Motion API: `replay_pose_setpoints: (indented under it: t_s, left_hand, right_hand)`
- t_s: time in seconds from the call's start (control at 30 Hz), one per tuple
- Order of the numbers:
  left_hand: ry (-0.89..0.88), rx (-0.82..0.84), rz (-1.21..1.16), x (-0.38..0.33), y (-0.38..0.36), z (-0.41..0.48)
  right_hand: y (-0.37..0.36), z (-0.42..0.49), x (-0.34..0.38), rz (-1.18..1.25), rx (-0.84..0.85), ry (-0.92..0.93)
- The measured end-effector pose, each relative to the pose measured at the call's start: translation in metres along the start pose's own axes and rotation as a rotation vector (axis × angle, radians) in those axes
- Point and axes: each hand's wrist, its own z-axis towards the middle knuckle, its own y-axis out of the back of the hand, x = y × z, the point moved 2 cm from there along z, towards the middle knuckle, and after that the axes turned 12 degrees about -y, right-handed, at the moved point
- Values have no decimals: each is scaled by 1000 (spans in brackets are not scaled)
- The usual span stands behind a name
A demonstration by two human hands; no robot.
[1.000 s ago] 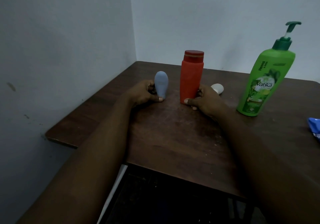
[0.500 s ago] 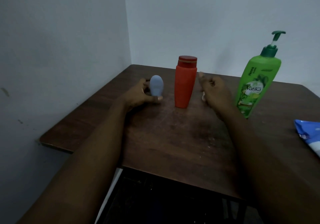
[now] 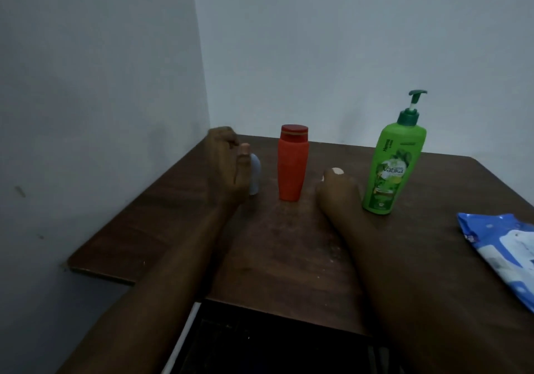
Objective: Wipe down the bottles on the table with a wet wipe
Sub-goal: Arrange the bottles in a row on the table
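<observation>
The left hand (image 3: 228,168) is gripping the small blue bottle (image 3: 256,177) at 9 o'clock of the red bottle (image 3: 292,165), the right hand (image 3: 338,191) is covering a white object (image 3: 337,170), grip unclear, and the wipes pack (image 3: 502,255) is lying well apart at its 4 o'clock, nearer this hand.

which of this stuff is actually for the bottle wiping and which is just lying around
For the job: grey-blue bottle, orange bottle, green pump bottle, blue wipes pack.
Just there: small white item, mostly hidden, unidentifiable.
</observation>
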Motion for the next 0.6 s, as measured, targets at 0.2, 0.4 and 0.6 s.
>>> replay_pose_setpoints:
  t_s: [0.2, 0.4, 0.6]
  left_hand:
    - [476, 320, -321, -113, -43, -7]
    - [1458, 415, -904, -132, -94, -30]
    - [1270, 379, -813, -125, -129, -36]
  right_hand:
    - [55, -30, 0, 214, 22, 70]
    - [117, -105, -44, 505, -119, 152]
    - [123, -92, -90, 727, 3, 104]
